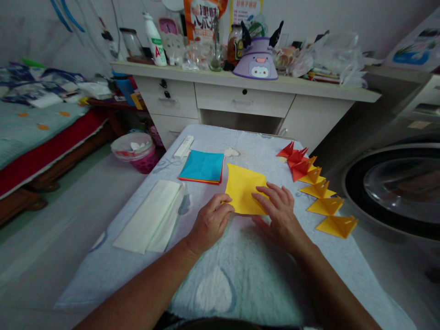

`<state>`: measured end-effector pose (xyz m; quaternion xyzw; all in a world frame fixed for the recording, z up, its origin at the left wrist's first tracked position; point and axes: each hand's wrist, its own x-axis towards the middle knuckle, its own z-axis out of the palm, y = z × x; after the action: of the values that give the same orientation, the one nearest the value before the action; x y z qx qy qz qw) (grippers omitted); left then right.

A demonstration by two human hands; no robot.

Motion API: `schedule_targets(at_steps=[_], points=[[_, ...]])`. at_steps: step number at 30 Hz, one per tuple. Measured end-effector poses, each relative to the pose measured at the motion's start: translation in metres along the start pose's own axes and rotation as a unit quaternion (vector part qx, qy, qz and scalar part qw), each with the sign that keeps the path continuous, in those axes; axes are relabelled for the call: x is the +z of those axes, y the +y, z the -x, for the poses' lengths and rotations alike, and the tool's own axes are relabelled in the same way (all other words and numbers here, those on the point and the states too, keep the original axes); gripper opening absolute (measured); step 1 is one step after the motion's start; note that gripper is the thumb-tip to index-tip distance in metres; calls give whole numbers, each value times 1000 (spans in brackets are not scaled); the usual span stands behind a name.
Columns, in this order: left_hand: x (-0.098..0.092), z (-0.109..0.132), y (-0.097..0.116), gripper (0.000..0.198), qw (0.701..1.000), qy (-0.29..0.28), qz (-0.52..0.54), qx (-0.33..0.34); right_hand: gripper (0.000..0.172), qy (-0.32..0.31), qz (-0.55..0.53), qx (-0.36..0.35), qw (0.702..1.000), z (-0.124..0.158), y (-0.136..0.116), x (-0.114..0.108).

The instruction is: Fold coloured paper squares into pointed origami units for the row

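A square sheet of yellow paper (244,187) lies between my hands on the cloth-covered table (213,256). My left hand (212,220) pinches its near left corner between thumb and fingers. Over the right part of the sheet, my right hand (279,213) has its fingers spread, with the fingertips touching the paper. Behind and to the left rests a stack of coloured paper squares (202,166), blue on top with red and yellow edges beneath. Along the right side stands a row of folded paper pieces, several yellow (326,206) and several red (298,161).
Left of my hands lies a folded pale paper sheet (151,215), with a small white box (184,147) farther back. A cluttered white desk (220,87) stands beyond the table. On the right is a washing machine (395,183); a pink bin (135,151) sits on the left floor.
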<state>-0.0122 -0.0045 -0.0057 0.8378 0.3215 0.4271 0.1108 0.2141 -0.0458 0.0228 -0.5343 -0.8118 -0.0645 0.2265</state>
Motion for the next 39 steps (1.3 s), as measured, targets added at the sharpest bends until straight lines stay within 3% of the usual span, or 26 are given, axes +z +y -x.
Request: schedule_targets(at_steps=[6, 11, 17, 22, 26, 32, 39], points=[[-4, -1, 4, 20, 999, -19, 50, -5, 36, -22, -26, -14, 999, 9, 6, -16], [-4, -2, 3, 21, 993, -67, 82, -43, 21, -10, -113, -51, 992, 25, 11, -5], [-1, 0, -7, 26, 985, -143, 13, -95, 24, -24, -173, -36, 984, 37, 8, 18], [-6, 0, -9, 31, 980, -184, 0, -75, 26, -48, -215, -13, 975, 37, 11, 18], [-10, -2, -7, 20, 976, -207, -2, -64, 26, -54, -234, -2, 971, 35, 11, 16], [-13, -4, -4, 7, 974, -205, 1, -95, 11, -36, -216, 75, 973, 35, 11, 19], [-12, -6, -1, 7, 971, -203, -2, -128, 13, -28, -155, 176, 972, 33, 12, 25]])
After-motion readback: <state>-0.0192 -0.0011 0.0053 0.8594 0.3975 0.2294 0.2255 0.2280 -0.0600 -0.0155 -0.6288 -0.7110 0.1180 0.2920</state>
